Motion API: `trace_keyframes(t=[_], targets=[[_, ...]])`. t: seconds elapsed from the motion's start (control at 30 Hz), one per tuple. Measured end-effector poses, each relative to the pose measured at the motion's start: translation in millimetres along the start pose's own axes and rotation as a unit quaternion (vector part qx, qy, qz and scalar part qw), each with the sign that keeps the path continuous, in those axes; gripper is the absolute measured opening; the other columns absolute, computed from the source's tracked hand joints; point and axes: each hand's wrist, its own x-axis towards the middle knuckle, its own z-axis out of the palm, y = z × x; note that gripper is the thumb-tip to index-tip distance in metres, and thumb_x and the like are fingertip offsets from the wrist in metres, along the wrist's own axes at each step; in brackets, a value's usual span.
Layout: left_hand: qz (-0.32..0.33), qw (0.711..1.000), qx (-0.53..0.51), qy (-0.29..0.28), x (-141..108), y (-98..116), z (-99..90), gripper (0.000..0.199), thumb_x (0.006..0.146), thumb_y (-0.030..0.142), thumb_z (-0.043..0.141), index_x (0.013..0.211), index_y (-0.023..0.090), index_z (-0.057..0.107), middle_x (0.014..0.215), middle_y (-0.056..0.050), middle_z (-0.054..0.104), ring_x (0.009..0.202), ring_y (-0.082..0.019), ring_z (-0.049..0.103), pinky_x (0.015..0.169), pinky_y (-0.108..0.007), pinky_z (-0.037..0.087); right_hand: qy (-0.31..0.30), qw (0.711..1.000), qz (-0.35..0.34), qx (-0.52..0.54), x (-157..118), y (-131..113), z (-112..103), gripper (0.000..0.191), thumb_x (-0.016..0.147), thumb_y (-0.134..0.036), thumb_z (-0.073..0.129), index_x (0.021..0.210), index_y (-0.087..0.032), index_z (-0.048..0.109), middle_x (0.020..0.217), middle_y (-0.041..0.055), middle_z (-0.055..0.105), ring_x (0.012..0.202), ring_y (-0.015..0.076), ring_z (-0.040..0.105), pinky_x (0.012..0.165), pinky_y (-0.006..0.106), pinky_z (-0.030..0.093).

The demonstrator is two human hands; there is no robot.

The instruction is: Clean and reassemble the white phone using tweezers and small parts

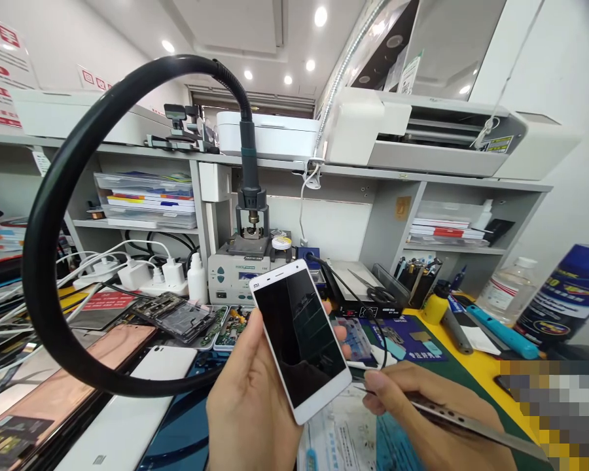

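Observation:
A white smartphone (302, 340) with a dark screen facing the camera rests tilted in my left hand (250, 399). The thumb lies along its left edge and fingertips show past its right edge. Just right of the phone's lower corner, my right hand (417, 412) is closed on metal tweezers (456, 418), whose tips point left near the phone. Whether the tips touch the phone, I cannot tell. Under both hands lies a printed sheet (346, 432) on a green mat (513, 418).
A thick black hose (44, 261) loops across the left, down from a grey soldering station (235, 271). Several phones, including a white one (127, 405), cover the left side. At right stand a yellow bottle (436, 303), a clear bottle (508, 291) and a blue can (564, 297).

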Motion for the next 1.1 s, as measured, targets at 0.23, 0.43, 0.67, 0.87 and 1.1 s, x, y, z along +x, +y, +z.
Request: trace_keyframes(t=[0.23, 0.43, 0.67, 0.87, 1.1], targets=[[0.004, 0.998, 0.030, 0.052, 4.2, 9.1, 1.0, 0.049, 0.096, 0.044, 0.039, 0.128, 0.015, 0.060, 0.116, -0.017, 0.070, 0.105, -0.036, 0.066, 0.090, -0.053, 0.053, -0.090, 0.931, 0.231, 0.268, 20.8, 5.9, -14.3, 0.040, 0.079, -0.049, 0.072, 0.057, -0.016, 0.066, 0.053, 0.0014, 0.064, 0.044, 0.0140, 0.062, 0.045, 0.022, 0.053], [0.001, 0.998, 0.059, 0.030, 14.6, 8.5, -11.8, 0.050, 0.095, 0.044, 0.040, 0.124, 0.011, 0.064, 0.117, -0.019, 0.069, 0.103, -0.037, 0.067, 0.094, -0.056, 0.050, -0.232, 0.662, 0.374, 0.606, 36.6, 22.6, -22.6, 0.048, 0.089, -0.030, 0.058, 0.045, -0.018, 0.044, 0.037, -0.0068, 0.039, 0.022, 0.0031, 0.023, 0.021, 0.014, 0.028], [-0.062, 0.991, 0.121, 0.010, 17.5, -1.7, -16.4, 0.051, 0.094, 0.046, 0.043, 0.120, 0.008, 0.065, 0.107, -0.020, 0.072, 0.090, -0.033, 0.071, 0.083, -0.046, 0.055, -0.249, 0.630, 0.358, 0.643, 37.1, 24.2, -28.0, 0.047, 0.090, -0.026, 0.049, 0.045, -0.020, 0.037, 0.037, -0.0073, 0.036, 0.023, 0.0025, 0.016, 0.019, 0.012, 0.026], [-0.084, 0.988, 0.130, 0.002, 19.8, -3.8, -19.2, 0.055, 0.093, 0.051, 0.042, 0.114, 0.007, 0.067, 0.092, -0.019, 0.074, 0.080, -0.032, 0.070, 0.075, -0.042, 0.054, -0.238, 0.679, 0.379, 0.582, 40.4, 28.4, -28.3, 0.032, 0.092, -0.026, 0.052, 0.064, -0.014, 0.061, 0.037, -0.0072, 0.042, 0.022, 0.0035, 0.023, 0.020, 0.014, 0.031], [-0.045, 0.992, 0.116, 0.016, 20.8, -0.9, -15.3, 0.051, 0.094, 0.049, 0.042, 0.113, 0.009, 0.068, 0.101, -0.018, 0.072, 0.084, -0.032, 0.068, 0.080, -0.047, 0.054, -0.102, 0.810, 0.380, 0.434, 42.1, 22.7, -25.6, 0.017, 0.088, -0.019, 0.062, 0.105, -0.017, 0.065, 0.045, -0.0090, 0.051, 0.024, 0.0052, 0.040, 0.023, 0.013, 0.036]])
